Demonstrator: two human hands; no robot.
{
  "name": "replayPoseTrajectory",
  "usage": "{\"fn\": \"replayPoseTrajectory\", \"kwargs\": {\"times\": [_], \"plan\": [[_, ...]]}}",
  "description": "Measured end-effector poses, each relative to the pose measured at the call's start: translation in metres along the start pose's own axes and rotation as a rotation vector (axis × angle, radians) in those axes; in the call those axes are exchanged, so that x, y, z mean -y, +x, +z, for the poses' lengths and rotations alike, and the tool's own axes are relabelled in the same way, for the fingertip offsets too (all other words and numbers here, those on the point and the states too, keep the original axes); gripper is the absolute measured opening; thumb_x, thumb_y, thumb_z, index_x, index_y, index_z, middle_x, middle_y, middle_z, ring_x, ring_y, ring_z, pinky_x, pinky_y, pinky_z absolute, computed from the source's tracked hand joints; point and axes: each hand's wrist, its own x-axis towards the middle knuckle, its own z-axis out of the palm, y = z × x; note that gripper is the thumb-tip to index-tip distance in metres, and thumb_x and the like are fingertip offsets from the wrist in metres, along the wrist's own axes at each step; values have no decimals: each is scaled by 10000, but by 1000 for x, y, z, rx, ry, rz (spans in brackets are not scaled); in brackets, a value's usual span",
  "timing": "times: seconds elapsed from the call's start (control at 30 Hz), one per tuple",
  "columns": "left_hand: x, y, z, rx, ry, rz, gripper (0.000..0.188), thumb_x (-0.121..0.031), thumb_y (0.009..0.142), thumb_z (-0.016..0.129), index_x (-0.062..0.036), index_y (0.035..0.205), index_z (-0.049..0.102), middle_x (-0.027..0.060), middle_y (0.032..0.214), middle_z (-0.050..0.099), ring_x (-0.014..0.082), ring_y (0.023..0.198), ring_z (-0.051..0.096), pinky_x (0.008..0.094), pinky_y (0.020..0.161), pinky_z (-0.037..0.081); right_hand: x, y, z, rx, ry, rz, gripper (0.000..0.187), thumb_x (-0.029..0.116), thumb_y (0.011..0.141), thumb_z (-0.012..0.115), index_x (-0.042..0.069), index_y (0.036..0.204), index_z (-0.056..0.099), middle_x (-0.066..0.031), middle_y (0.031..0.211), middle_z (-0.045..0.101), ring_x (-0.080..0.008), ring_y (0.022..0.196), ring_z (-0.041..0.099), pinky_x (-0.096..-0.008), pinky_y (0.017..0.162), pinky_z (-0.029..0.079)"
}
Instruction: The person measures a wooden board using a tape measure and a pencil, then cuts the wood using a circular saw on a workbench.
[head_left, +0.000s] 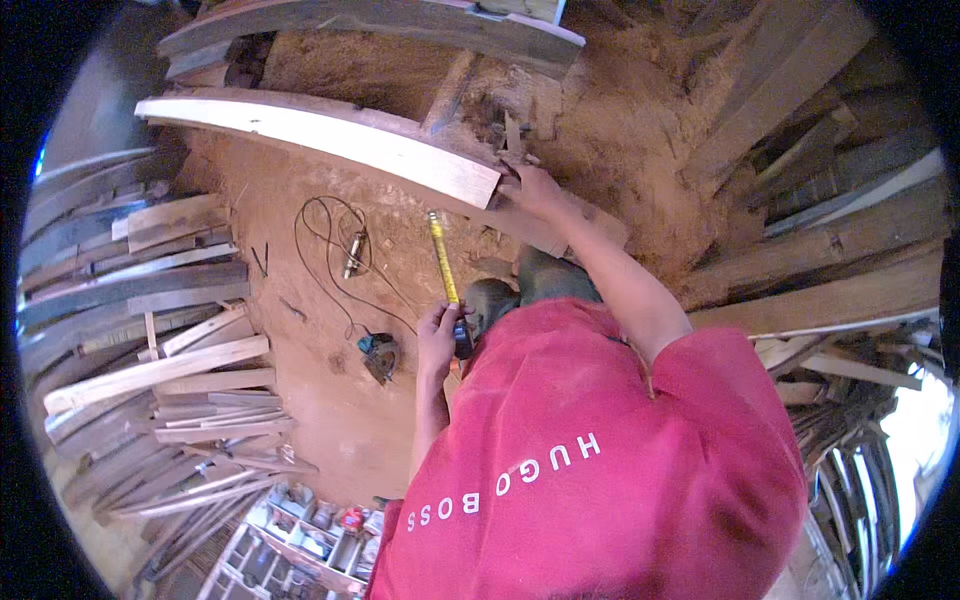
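My left hand [438, 326] is closed round a tape measure [462, 340] with a dark case, close to my knees. Its yellow blade [443, 258] sticks out some way toward a long pale wooden board [330, 138], and its tip ends short of the board's near edge. At the right end of that board, my right hand [537, 192] grips the end corner with bent fingers; part of the grip is hidden. Under the board and my right forearm lies a browner plank [535, 228].
A corded circular saw [378, 357] and a metal-bodied power tool [354, 254] with a looped black cord lie on the dusty floor to the left. Timber stacks [160, 370] line the left, more planks [830, 260] the right. A compartmented box [300, 535] stands lower left.
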Motion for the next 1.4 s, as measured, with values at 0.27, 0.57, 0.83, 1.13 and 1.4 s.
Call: {"fn": "replayPoseTrajectory", "kwargs": {"times": [0.27,0.57,0.83,1.13,1.4], "plan": [[-31,47,43,81,670,259,305,-300,983,582,-30,1011,721,188,882,722,292,803,705,426,716,521,-37,-2,-9,-145,-50,-177,358,243,888,701,76,1205,692,-225,962,716,-356,948,707,-457,824,545],[-45,95,63,-133,1006,320,342,-397,966,559,-134,1090,738,225,1027,714,420,966,688,536,841,535,-124,-142,-52,-71,-178,-14,369,170,918,655,-19,1235,649,-146,1051,745,-247,966,709,-398,808,552],[-31,72,45,-220,1001,152,359,-436,980,533,-173,1115,737,208,1007,722,416,979,685,530,835,534,-200,-225,-98,1,218,683,336,219,983,622,8,1244,640,-86,1008,753,-190,875,731,-318,731,557],[-32,90,48,-92,693,210,334,-339,1017,560,-33,1017,696,153,807,698,270,741,676,403,704,508,-233,-136,-107,117,-28,476,363,256,1035,527,39,1314,611,-75,1047,738,-200,790,713,-337,709,559],[-17,95,38,-27,624,203,319,-311,1042,554,-29,961,680,36,744,620,121,690,573,308,653,477,-91,-48,-128,28,778,377,498,377,1070,364,14,1318,597,-121,1102,700,-207,906,676,-370,712,566]]}}
